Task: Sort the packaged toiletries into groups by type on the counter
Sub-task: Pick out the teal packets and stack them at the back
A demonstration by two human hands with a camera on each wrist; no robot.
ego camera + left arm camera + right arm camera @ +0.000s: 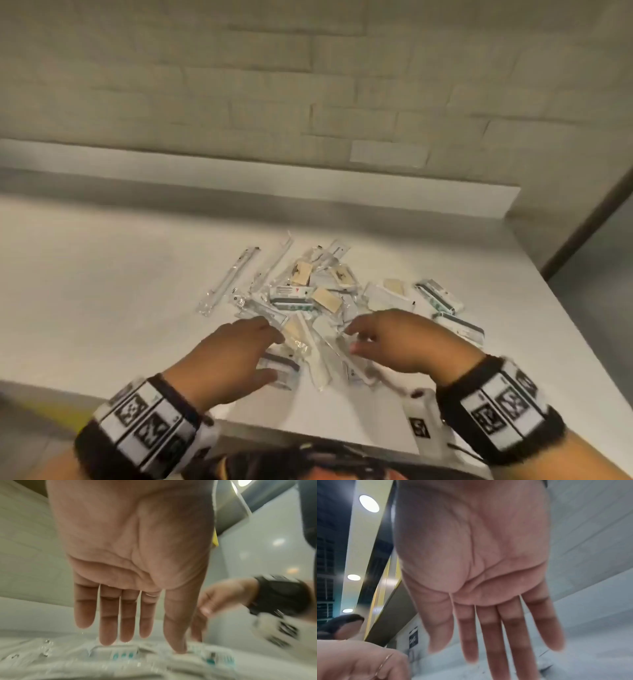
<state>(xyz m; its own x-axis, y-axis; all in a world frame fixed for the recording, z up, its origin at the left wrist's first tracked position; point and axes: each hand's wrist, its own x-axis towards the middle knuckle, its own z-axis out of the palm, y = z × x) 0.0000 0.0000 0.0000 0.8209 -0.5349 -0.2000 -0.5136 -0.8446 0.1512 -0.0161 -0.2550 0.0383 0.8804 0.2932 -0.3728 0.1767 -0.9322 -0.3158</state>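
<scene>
A mixed pile of packaged toiletries point(318, 301) lies on the white counter point(102, 291): long clear sleeves point(229, 281), small tan bars point(301, 272) and white-and-green boxes point(435, 296). My left hand point(236, 353) hovers palm down over the pile's near left side, fingers point(109, 622) straight and holding nothing. My right hand point(394, 339) hovers over the near right side, its fingers point(493, 635) spread straight and empty. In the left wrist view the blurred packets point(120, 654) lie just under the fingertips.
A raised ledge point(260, 178) and a brick wall point(308, 75) close off the back of the counter. The counter's right edge point(561, 301) drops to the floor. A small white device with a marker tag point(419, 425) sits near the front edge. Bare counter stretches to the left.
</scene>
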